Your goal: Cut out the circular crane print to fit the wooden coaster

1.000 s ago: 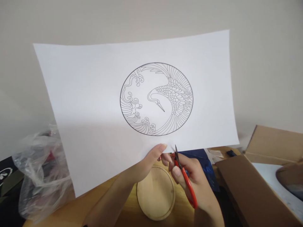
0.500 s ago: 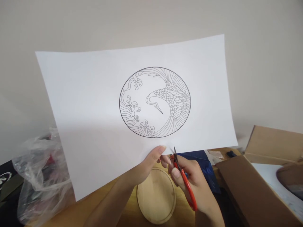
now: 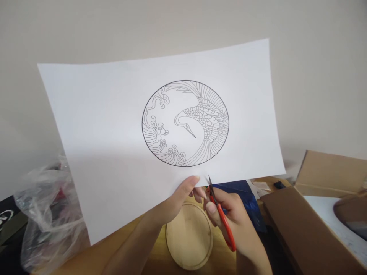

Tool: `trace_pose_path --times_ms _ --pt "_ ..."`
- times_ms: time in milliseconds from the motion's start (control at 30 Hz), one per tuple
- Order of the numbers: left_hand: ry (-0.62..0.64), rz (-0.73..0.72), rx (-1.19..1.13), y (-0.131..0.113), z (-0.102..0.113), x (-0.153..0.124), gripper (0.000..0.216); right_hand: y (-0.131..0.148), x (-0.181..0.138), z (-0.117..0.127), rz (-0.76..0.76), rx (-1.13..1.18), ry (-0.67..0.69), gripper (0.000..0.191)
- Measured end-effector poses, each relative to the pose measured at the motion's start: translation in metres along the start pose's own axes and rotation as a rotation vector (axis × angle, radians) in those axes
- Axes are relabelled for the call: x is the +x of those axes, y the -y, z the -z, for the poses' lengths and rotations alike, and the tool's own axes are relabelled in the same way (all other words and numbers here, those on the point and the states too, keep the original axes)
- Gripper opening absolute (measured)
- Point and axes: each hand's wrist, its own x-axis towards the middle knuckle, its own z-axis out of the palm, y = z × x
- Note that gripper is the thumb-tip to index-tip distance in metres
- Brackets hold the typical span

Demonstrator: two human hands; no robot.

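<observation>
A white sheet of paper (image 3: 100, 114) stands raised in front of me, printed with a line drawing of a crane (image 3: 185, 123) and waves inside a circle. My left hand (image 3: 183, 194) pinches its lower edge, thumb in front and fingers behind. In my right hand (image 3: 229, 210) is a pair of red-handled scissors (image 3: 226, 227), with the dark blades pointing up. The blade tip overlaps the paper's lower edge, just right of my left thumb and below the circle. Part of the second handle is hidden by my fingers.
Below my hands a round wooden board (image 3: 189, 236) lies on the wooden table (image 3: 155, 252). Clear plastic bags (image 3: 51, 225) are heaped at the left. An open cardboard box (image 3: 304, 229) stands at the right, beside a dark blue wrapper (image 3: 249, 202). A plain wall rises behind.
The paper has shifted slightly left in view, and the scissors have moved slightly left and up with it. Both grips look the same.
</observation>
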Motion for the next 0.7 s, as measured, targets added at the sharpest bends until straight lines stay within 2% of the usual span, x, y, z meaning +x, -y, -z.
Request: trace_pose_path --times_ms 400,533,700 --pt "-0.019 0.002 0.018 -0.0016 -0.0009 0.0014 0.038 0.0025 0.0009 0.0010 -0.060 0.005 -0.003 0.030" --pt "-0.009 -0.039 0.006 -0.0007 -0.0004 0.0004 0.037 0.0031 0.0010 0.0010 -0.052 -0.006 -0.003 0.031" --pt "-0.020 -0.019 0.010 0.0002 -0.0001 -0.0002 0.038 0.0023 0.0015 0.0005 -0.036 -0.019 0.000 0.032"
